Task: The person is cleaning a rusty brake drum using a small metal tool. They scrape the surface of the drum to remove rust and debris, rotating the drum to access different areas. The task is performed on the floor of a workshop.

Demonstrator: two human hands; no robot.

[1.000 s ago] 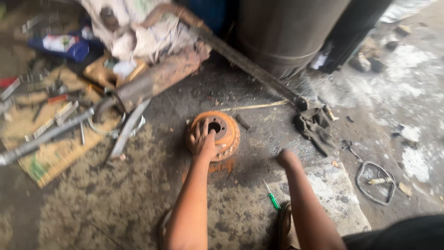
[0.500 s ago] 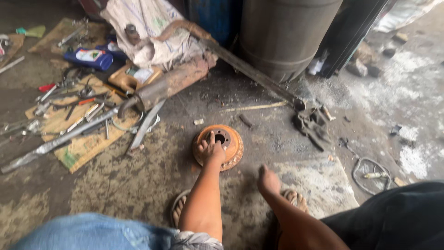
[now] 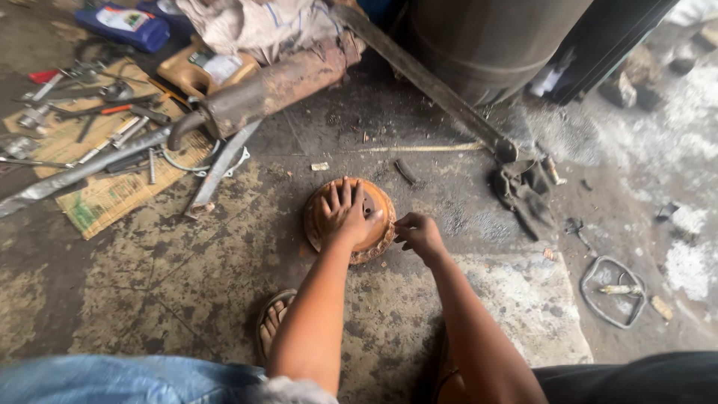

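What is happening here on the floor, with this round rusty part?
A person sits low on a stained workshop floor. The left hand lies flat on a rusty orange drum standing on the floor. The right hand touches its right edge. Tools on cardboard and a rusty pipe lie to the left.

The round drum in the middle is rusty, rough orange metal; the pipe at upper left is brown, matt, rusty metal
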